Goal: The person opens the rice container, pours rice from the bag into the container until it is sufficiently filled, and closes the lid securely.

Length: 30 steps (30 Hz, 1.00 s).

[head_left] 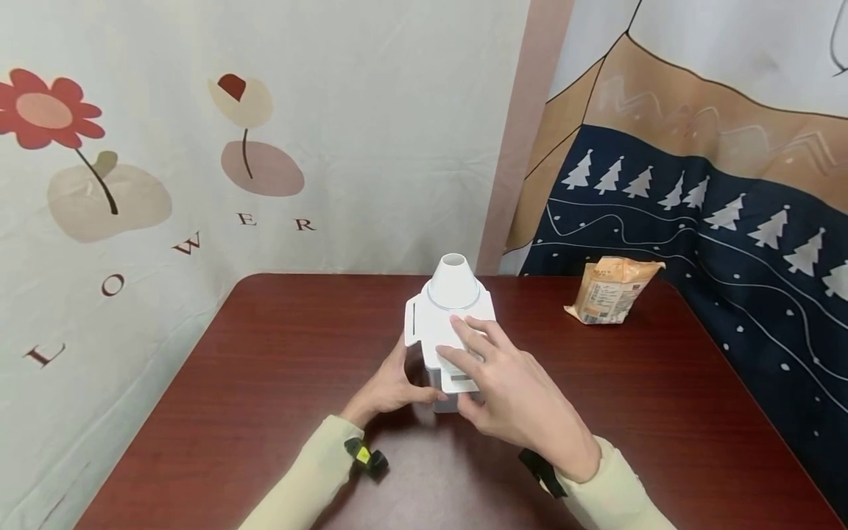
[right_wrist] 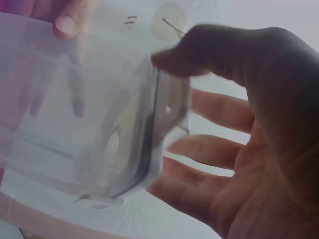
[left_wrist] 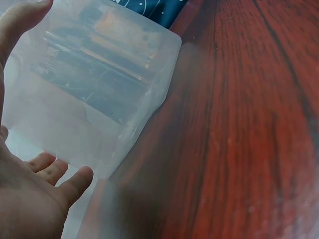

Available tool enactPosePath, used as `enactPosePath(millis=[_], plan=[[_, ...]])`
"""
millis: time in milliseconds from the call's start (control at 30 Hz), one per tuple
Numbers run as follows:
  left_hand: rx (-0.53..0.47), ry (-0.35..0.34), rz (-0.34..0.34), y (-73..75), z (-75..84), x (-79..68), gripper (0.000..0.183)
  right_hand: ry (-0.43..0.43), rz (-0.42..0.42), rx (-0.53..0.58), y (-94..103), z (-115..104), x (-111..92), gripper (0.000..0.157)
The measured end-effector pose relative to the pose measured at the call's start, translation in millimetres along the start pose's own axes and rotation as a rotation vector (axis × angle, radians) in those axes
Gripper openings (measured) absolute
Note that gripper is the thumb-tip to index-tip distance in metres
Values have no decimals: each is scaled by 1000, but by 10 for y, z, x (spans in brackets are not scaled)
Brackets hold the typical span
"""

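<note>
A translucent plastic box stands on the table under a white lid with a cone-shaped spout on top. My left hand holds the box low at its near left corner, thumb across the front. Its fingertips touch the cloudy box wall in the left wrist view. From the right, my right hand spreads its fingers over the lid, with the thumb at the near edge. In the right wrist view that thumb presses the lid's rim while the fingers lie across its top.
Toward the back right of the dark red wooden table stands an orange and white packet. Behind the table hang a pale flower-print cloth and a dark blue tree-print cloth.
</note>
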<state>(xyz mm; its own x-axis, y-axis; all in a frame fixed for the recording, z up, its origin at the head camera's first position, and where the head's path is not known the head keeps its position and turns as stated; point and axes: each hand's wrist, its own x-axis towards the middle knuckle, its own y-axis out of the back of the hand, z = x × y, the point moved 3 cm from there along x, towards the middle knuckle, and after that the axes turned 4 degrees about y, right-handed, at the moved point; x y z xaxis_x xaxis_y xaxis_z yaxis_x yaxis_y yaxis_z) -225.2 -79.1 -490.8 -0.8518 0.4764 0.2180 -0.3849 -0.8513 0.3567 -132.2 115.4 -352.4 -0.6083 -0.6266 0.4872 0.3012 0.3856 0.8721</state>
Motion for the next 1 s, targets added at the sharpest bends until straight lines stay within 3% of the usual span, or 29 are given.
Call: enactPosePath(millis=[267, 567, 733, 833, 1000], plan=[[-1, -32, -7, 10, 46, 18, 129, -83, -128, 254, 112, 192, -31, 63], [-4, -79, 51, -56, 111, -33, 143, -117, -98, 360, 151, 485, -51, 68], [53, -24, 141, -127, 145, -81, 133, -108, -124, 452, 147, 649, -100, 75], [97, -1, 198, -148, 155, -100, 127, -63, -139, 485, 125, 703, -111, 68], [126, -21, 238, -155, 152, -97, 123, -17, -144, 476, 54, 729, -100, 50]])
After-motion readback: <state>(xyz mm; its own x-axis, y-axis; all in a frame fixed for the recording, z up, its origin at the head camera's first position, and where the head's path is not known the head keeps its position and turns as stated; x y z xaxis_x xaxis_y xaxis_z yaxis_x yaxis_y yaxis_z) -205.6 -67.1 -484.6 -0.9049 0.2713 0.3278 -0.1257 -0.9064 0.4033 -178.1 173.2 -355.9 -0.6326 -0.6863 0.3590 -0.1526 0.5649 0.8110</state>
